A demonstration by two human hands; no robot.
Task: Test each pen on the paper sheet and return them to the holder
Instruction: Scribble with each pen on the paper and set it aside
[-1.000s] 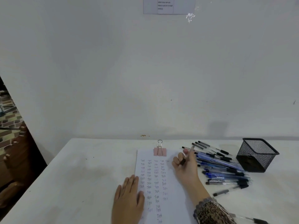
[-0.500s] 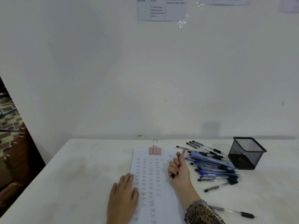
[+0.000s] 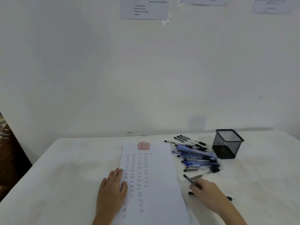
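Our right hand [image 3: 207, 193] holds a pen [image 3: 188, 179] pointing far-left; the holder [image 3: 226, 144] stands farther right. Our left hand [image 3: 112, 187] lies flat on the paper sheet [image 3: 159, 168].

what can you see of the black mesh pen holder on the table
The pen holder is a black wire-mesh cup, square in outline, with a solid rim and a dark solid base. It stands upright on the white table, toward the far right side. No pens stick out of its top. The pile of pens lies just left of it; whether the nearest ones touch its base cannot be told.
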